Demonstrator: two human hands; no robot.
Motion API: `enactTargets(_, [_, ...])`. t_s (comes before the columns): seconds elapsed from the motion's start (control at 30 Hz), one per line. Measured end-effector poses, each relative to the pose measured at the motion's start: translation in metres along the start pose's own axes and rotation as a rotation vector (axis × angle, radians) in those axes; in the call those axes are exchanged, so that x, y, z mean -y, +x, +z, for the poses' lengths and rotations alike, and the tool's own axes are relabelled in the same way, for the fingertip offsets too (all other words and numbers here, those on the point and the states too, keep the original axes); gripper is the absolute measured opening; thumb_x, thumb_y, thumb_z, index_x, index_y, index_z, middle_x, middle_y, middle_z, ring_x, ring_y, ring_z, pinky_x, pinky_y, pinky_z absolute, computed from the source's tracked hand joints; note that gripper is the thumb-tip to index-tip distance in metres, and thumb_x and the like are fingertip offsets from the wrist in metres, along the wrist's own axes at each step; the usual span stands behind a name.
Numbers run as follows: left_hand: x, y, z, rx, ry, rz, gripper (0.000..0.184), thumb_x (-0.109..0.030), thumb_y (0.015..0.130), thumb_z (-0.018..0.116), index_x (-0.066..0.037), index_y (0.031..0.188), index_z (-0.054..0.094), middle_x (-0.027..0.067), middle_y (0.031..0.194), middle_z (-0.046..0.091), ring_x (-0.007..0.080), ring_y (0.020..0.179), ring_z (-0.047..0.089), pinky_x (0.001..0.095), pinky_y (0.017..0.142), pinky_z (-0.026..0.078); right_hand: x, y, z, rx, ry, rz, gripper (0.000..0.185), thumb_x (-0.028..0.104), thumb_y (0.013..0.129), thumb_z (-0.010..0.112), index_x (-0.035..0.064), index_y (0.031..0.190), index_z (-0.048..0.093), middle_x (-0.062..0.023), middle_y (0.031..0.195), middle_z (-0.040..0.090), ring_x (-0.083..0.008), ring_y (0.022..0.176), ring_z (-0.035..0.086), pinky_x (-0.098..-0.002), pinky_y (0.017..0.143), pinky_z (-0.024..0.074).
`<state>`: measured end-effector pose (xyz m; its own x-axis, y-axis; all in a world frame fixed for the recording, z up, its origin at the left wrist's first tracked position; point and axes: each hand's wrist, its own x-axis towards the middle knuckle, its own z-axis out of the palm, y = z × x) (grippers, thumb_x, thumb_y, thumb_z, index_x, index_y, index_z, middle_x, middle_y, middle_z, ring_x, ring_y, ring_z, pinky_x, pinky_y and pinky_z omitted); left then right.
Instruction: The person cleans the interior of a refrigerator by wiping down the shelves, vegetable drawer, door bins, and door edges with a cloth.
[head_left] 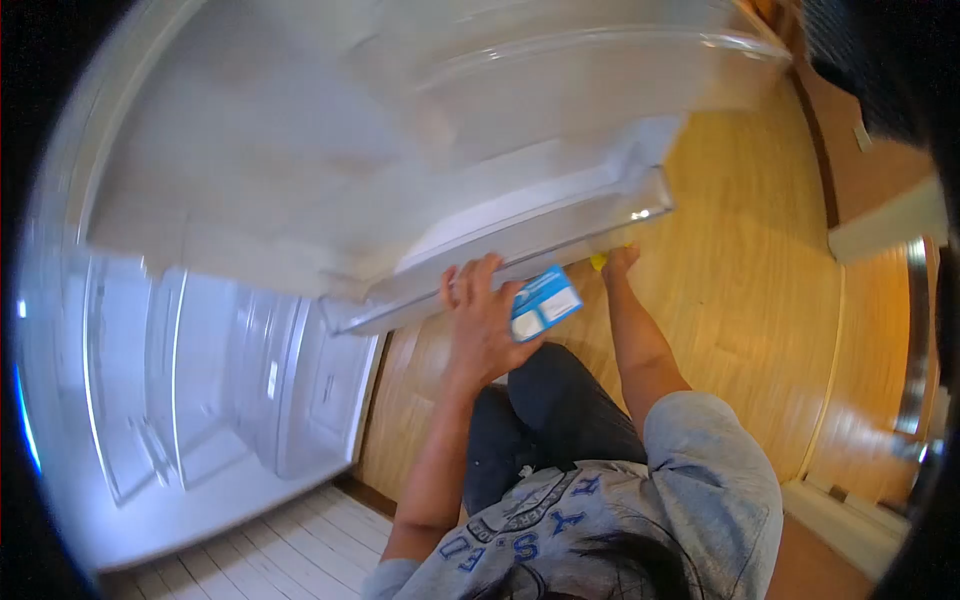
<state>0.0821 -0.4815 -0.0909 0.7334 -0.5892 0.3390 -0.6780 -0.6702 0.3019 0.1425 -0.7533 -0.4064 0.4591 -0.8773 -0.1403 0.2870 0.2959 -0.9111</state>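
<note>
My left hand point(485, 318) is at the clear door shelf point(530, 250) of an open fridge, its fingers at the shelf's edge. Between its thumb and palm it holds a small blue and white box point(545, 303). My right hand point(620, 262) is farther out, beyond the shelf's lower right side, with something yellow point(599, 261) beside it. Its fingers are small and partly hidden, so their grip cannot be made out.
The fridge interior point(215, 400) with glass shelves and clear drawers lies at the left. Another door shelf point(610, 50) spans the top. Wooden floor point(740, 270) runs on the right, beside a white door frame point(885, 225). White planks point(270, 555) are at the lower left.
</note>
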Motion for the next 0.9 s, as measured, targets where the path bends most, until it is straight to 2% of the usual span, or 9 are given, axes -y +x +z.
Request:
enactTargets(0.1, [0.010,-0.007,0.009,-0.030,-0.052,0.015,0.057,-0.041,0.055,0.074,-0.010,0.101,0.062,0.0140,0.123,0.040,0.0343,0.120,0.034,0.0541,0.104,0.013,-0.061,0.006,-0.009,0.168,0.320,0.148,0.034,0.013,0.079,0.066,0.0071,0.109,0.051,-0.0054,0.097,0.058,-0.0178,0.089,0.057,-0.0342,0.073,0.0498])
enactTargets(0.17, [0.016,-0.010,0.010,0.032,-0.098,0.019,0.059,-0.039,0.055,0.074,-0.009,0.104,0.060,0.0147,0.127,0.039,0.0318,0.124,0.031,0.0519,0.106,0.012,-0.078,-0.026,0.044,0.267,0.256,0.205,0.033,0.013,0.080,0.065,0.0071,0.109,0.051,-0.0054,0.098,0.058,-0.0182,0.089,0.057,-0.0345,0.073,0.0498])
enactTargets(0.3, [0.021,-0.014,0.012,0.045,-0.108,0.010,0.054,-0.033,0.057,0.072,-0.005,0.102,0.061,0.0157,0.131,0.036,0.0297,0.127,0.030,0.0496,0.108,0.012,-0.064,-0.124,-0.022,0.476,0.094,0.337,0.031,0.014,0.081,0.064,0.0071,0.108,0.052,-0.0054,0.099,0.058,-0.0198,0.089,0.058,-0.0359,0.074,0.0499])
enactTargets(0.5, [0.035,-0.019,0.027,-0.149,-0.311,0.065,0.067,-0.017,0.064,0.063,0.005,0.123,0.043,0.0160,0.135,0.034,0.0275,0.125,0.035,0.0369,0.108,0.019,-0.080,-0.189,0.021,0.707,-0.109,0.502,0.027,0.016,0.082,0.061,0.0072,0.108,0.054,-0.0054,0.101,0.059,-0.0222,0.088,0.059,-0.0379,0.075,0.0500])
enactTargets(0.57, [0.040,-0.020,0.001,-0.004,-0.117,0.204,0.070,-0.015,0.068,0.059,0.009,0.129,0.033,0.0152,0.135,0.034,0.0256,0.124,0.035,0.0331,0.107,0.023,-0.087,-0.228,0.037,0.752,-0.169,0.556,0.027,0.016,0.083,0.060,0.0072,0.107,0.055,-0.0054,0.102,0.060,-0.0229,0.088,0.059,-0.0386,0.076,0.0500])
enactTargets(0.73, [0.045,-0.021,0.000,0.055,0.055,0.295,0.068,-0.021,0.069,0.059,0.010,0.126,0.037,0.0141,0.133,0.036,0.0247,0.124,0.031,0.0346,0.105,0.020,-0.130,-0.308,0.122,0.815,-0.304,0.672,0.025,0.018,0.084,0.058,0.0072,0.106,0.057,-0.0053,0.104,0.060,-0.0249,0.088,0.060,-0.0403,0.077,0.0501])
enactTargets(0.8, [0.039,-0.019,0.022,-0.170,0.277,0.267,0.051,-0.038,0.069,0.055,-0.001,0.103,0.064,0.0125,0.131,0.039,0.0215,0.127,0.027,0.0393,0.104,0.016,-0.131,-0.321,0.127,0.841,-0.354,0.713,0.024,0.018,0.085,0.057,0.0072,0.106,0.057,-0.0053,0.104,0.060,-0.0257,0.088,0.061,-0.0410,0.077,0.0502])
enactTargets(0.87, [0.039,-0.019,0.020,-0.193,0.217,0.251,0.049,-0.036,0.070,0.055,-0.001,0.103,0.064,0.0107,0.129,0.041,0.0208,0.126,0.028,0.0381,0.103,0.016,-0.107,-0.350,0.147,1.524,-0.849,-0.333,0.023,0.019,0.082,0.054,0.0042,0.099,0.061,-0.0070,0.114,0.057,-0.0255,0.105,0.054,-0.0443,0.092,0.0411])
enactTargets(0.9, [0.040,-0.019,0.019,-0.213,0.157,0.238,0.047,-0.034,0.071,0.055,-0.001,0.103,0.064,0.0089,0.127,0.043,0.0200,0.124,0.029,0.0370,0.102,0.017,-0.094,-0.361,0.161,1.530,-0.851,-0.331,0.023,0.019,0.082,0.054,0.0042,0.099,0.061,-0.0070,0.114,0.057,-0.0255,0.105,0.054,-0.0443,0.092,0.0411])
